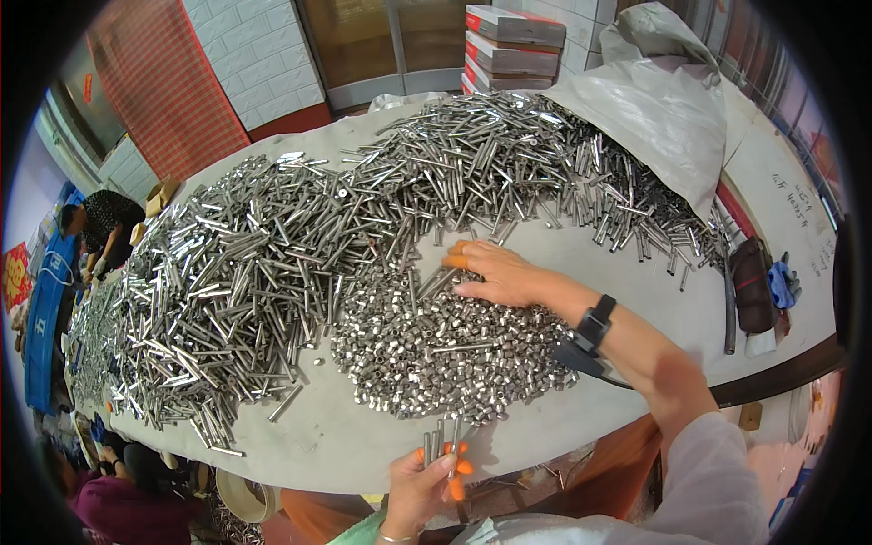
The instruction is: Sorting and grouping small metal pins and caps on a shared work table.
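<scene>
My left hand (420,486) is closed around several thin metal tubes (439,443), held roughly upright near the table's front edge. Orange finger covers show on some of its fingers. My right hand (504,274), also with orange covers, reaches over the far side of a heap of short metal sleeves (427,363). Its thumb and fingers are apart, next to a few loose tubes at the heap's far edge; whether the fingertips touch them is hard to see. A few long tubes lie on top of the short sleeves.
A large pile of metal tubes (227,282) covers the table's left and far side. A whitish plastic sheet (654,118) drapes over its far right. Stacked boxes (513,54) stand behind. A dark pouch (754,286) lies at right. Other people (109,222) are at the left.
</scene>
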`<state>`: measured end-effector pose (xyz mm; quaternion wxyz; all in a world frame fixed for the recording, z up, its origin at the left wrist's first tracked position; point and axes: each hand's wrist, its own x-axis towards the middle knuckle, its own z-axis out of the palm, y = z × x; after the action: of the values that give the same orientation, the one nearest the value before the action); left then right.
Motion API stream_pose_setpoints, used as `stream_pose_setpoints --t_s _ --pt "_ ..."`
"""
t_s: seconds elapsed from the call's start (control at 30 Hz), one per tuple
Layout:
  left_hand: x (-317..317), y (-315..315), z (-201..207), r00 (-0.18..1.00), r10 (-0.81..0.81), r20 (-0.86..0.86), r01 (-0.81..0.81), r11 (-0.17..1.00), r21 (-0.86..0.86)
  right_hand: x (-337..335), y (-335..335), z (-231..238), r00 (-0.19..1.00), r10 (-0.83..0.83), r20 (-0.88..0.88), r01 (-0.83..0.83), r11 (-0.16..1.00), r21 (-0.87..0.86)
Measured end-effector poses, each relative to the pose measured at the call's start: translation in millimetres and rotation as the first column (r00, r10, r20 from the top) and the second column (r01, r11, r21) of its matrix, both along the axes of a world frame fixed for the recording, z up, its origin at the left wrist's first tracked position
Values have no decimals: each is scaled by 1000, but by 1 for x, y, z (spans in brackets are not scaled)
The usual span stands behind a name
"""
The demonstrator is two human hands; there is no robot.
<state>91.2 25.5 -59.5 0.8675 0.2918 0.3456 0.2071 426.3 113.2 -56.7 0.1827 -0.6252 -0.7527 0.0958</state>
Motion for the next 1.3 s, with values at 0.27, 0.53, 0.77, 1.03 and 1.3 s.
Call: stream_pose_setpoints --t_s 0.27,0.53,0.77,1.03,1.3 --pt "-5 0 -7 999 26 33 -27 999 35 -33 -25 42 983 53 -176 -104 948 -301" --pt "-2 2 6 999 -40 3 40 999 0 -99 72 6 998 25 57 -23 999 -35" --pt "-11 4 -14 998 -39 50 39 999 -14 -112 40 16 990 137 28 -133 985 -113" --pt "-9 -2 -14 998 45 36 -46 999 17 -131 -22 40 974 226 28 -218 959 -179" --pt "-5 -1 -3 999 32 37 -33 999 38 -65 34 23 995 -99 19 101 985 -140"
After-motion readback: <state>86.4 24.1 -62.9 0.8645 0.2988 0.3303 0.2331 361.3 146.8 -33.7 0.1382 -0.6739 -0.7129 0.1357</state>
